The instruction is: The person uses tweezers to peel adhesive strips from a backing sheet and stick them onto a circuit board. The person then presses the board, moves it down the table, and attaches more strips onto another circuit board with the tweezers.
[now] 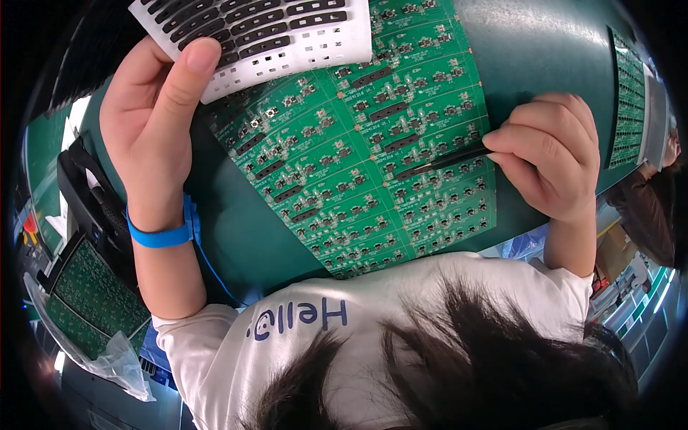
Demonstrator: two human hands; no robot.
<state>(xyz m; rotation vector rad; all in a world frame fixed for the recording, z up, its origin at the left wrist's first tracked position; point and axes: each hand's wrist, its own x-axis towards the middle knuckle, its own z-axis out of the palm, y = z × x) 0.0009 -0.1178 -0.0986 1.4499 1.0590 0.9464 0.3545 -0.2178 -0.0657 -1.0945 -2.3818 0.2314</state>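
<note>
My left hand [159, 118] grips a white backing sheet [304, 54] between thumb and fingers. Rows of black strips with small cut-outs [259, 32] cover much of it. Beneath the sheet lies a large green circuit board panel [423, 208], partly hidden by it. Pinched in my right hand [552, 154] is a pair of dark tweezers [462, 153]. Their tips point left and meet the panel at a black strip [407, 173]. Several similar black strips lie on the panel in two columns, while its lower rows show only bare components.
The panel rests on a dark green work surface [236, 193]. A blue wrist strap [163, 235] with a cord circles my left wrist. More green panels stand at the left [93, 294] and far right [626, 107]. Another person's dark sleeve [645, 211] shows at the right.
</note>
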